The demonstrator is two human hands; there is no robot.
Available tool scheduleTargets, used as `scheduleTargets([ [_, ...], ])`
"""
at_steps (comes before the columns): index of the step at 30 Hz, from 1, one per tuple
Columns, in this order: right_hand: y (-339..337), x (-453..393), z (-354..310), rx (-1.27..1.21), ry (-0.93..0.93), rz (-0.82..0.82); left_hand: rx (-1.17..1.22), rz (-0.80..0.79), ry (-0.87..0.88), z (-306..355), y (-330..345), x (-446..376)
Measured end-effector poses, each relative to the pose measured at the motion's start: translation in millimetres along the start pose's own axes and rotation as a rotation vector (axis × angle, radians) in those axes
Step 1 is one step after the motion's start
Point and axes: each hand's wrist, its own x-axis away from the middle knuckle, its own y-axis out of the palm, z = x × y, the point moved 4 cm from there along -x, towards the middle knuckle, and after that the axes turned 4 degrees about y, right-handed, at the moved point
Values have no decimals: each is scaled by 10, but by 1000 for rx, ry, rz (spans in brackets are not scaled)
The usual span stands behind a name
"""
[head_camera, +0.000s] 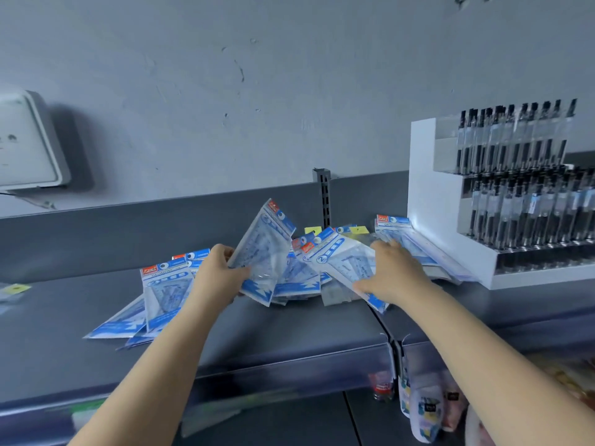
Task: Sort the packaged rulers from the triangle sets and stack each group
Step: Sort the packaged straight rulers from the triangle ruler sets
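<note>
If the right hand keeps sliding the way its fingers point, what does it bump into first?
Probably the flat stack of blue packets just past the right hand, lying against the white pen display. The fingers seem almost on it already, though depth is hard to judge here.

On the grey shelf (289,326), the left hand (219,272) grips a tilted triangle set packet (262,252); the right hand (391,268) rests flat on another packet (341,263) in the pile.

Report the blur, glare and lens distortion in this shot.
Head view: wide-angle bending bows the shelf edge; motion blur smears the lower edge and forearms; glare whitens the pen display side; the packet in the left hand stays fairly sharp.
</note>
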Motion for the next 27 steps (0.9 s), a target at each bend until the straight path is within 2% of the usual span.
scheduleTargets([
  [3,-46,1,-28,-218,23,76,251,85,-72,-121,-196,64],
  [6,-104,36,-109,-484,2,159,442,105,-130,-205,-334,136],
  [8,-119,72,-215,-702,-14,158,529,103,-138,-253,-436,186],
  [12,-106,204,-547,-1248,2,1,586,85,-121,-390,-698,276],
  [15,-20,319,-900,-1527,72,-239,603,81,-112,-485,-914,314],
  [17,79,396,-1157,-1622,123,-400,620,76,-100,-536,-1048,326],
  [20,209,499,-1503,-1659,144,-537,645,82,-88,-628,-1248,313],
  [27,238,575,-2025,-1713,63,-451,573,12,-135,-891,-1531,72],
])
